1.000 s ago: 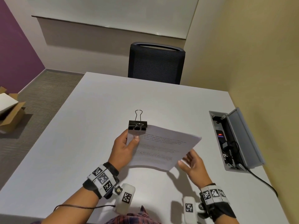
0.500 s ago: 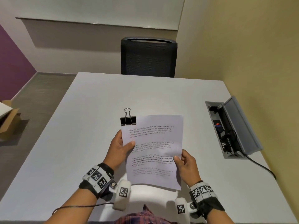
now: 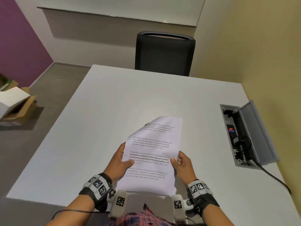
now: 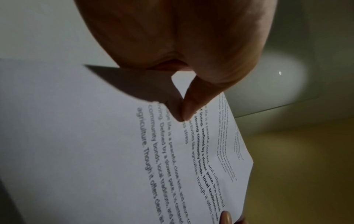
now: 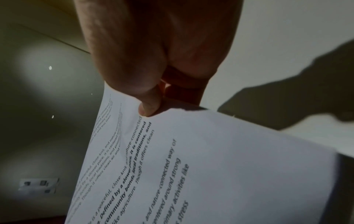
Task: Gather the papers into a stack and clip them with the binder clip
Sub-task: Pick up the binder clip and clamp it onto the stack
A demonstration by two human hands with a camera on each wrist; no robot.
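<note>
A stack of printed white papers (image 3: pixel 153 149) is held up above the table between my two hands. My left hand (image 3: pixel 121 158) pinches its left edge, thumb on the printed face and fingers behind. My right hand (image 3: pixel 179 163) pinches the right edge the same way. The stack's upper left corner bends away from me. Only a dark sliver of the black binder clip (image 3: pixel 147 124) shows at that fold. The left wrist view shows the papers (image 4: pixel 124 159) under my thumb (image 4: pixel 188 109). In the right wrist view the papers (image 5: pixel 220 166) sit below my thumb (image 5: pixel 150 106).
The white table (image 3: pixel 97 128) lies below the papers. An open cable box (image 3: pixel 244 136) is sunk into its right side, with a black cable (image 3: pixel 275 177) trailing off the edge. A black chair (image 3: pixel 164 53) stands at the far side. A cardboard box (image 3: pixel 17 106) sits on the floor at left.
The papers swung from lying sideways to upright facing me. My right hand took hold of the right edge. The clipped upper left corner has bent back, hiding most of the clip.
</note>
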